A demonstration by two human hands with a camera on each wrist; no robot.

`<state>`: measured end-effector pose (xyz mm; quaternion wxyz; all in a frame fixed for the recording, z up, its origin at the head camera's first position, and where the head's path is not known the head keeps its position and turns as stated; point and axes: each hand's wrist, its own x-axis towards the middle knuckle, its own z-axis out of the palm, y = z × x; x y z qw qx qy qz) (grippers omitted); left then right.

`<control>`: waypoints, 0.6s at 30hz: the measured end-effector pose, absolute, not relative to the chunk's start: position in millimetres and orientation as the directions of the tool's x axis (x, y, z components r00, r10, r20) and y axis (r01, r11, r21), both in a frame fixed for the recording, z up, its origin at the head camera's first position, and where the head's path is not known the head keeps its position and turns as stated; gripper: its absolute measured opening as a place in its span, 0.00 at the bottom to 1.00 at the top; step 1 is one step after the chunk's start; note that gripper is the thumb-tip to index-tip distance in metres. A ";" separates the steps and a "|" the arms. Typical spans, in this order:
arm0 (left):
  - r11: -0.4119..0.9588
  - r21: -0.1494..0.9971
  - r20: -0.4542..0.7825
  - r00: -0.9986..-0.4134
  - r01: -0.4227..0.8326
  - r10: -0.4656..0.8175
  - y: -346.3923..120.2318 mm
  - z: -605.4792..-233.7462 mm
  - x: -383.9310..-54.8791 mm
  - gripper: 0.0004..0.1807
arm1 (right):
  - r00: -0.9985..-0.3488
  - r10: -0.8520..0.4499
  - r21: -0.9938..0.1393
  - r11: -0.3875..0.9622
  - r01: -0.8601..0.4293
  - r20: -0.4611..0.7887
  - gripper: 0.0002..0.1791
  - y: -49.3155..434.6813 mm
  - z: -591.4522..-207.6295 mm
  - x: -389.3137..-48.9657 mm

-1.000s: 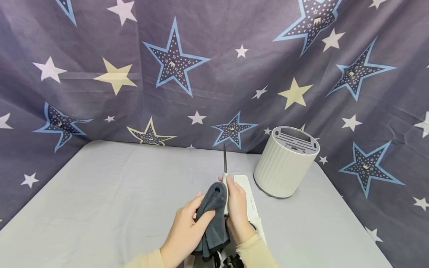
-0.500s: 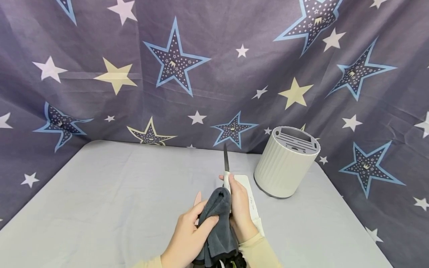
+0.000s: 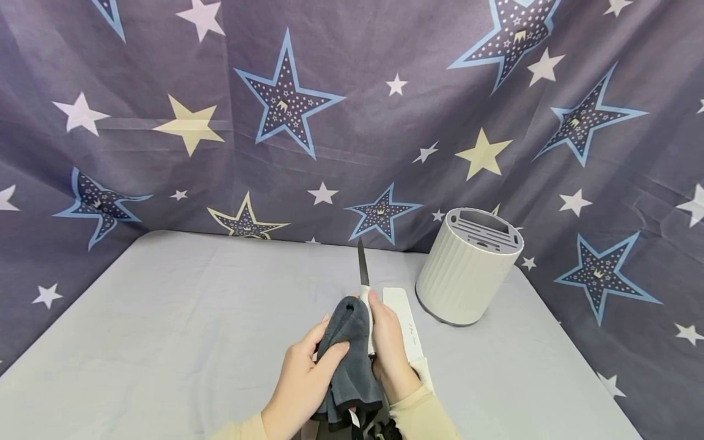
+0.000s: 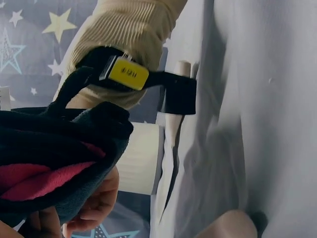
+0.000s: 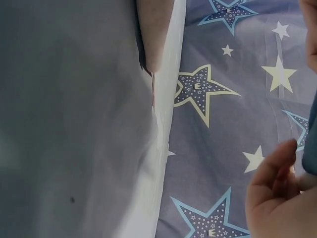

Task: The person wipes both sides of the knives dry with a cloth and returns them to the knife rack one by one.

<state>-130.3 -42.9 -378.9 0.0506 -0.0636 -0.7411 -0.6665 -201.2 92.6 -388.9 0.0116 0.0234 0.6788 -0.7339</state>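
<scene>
Near the middle of the table in the head view, my left hand (image 3: 302,373) grips a folded dark grey cloth (image 3: 352,379) with black edging. The cloth lies against a slim knife (image 3: 363,263) with a dark blade and white handle. My right hand (image 3: 390,348) holds that handle, and the blade points up and away. In the left wrist view, the cloth (image 4: 64,129) shows a red inner side and hides much of the hands. Only a sliver of cloth (image 5: 310,144) enters the right wrist view.
A broad white blade (image 3: 401,308) with small writing and a white handle lies right of my right hand. Behind it stands a ribbed white knife block (image 3: 467,275) with a slotted top. Starry drapery (image 3: 352,91) borders the light grey table (image 3: 192,318).
The knife and cloth have shifted slightly left and up since half a second ago, and the blade leans more left. A pink tip seen beside the left hand then is hidden now.
</scene>
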 end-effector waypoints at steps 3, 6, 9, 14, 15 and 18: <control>0.107 0.981 0.163 -0.987 0.162 -0.001 -44.9 -379.7 -133.4 0.24 | -0.997 0.011 -0.994 -0.079 0.076 -0.077 0.28 92.3 -388.9 -199.4; 0.109 0.978 0.181 -0.983 0.177 -0.029 -47.1 -380.4 -137.3 0.22 | -0.995 -0.021 -0.991 -0.090 0.096 -0.095 0.28 91.8 -387.8 -197.1; 0.115 0.975 0.199 -0.978 0.191 -0.057 -49.4 -380.8 -141.0 0.19 | -0.992 -0.055 -0.989 -0.089 0.115 -0.111 0.30 90.9 -386.9 -194.6; 0.128 0.971 0.215 -0.973 0.204 -0.084 -52.4 -380.8 -145.1 0.18 | -0.990 -0.063 -0.989 -0.070 0.130 -0.126 0.33 88.6 -386.4 -191.6; 0.129 0.970 0.220 -0.972 0.208 -0.088 -52.8 -380.5 -145.7 0.18 | -0.990 -0.062 -0.989 -0.072 0.130 -0.126 0.33 88.1 -386.3 -191.1; 0.135 0.966 0.233 -0.967 0.219 -0.100 -53.9 -378.9 -147.3 0.17 | -0.990 -0.064 -0.988 -0.080 0.133 -0.128 0.33 86.6 -386.2 -190.1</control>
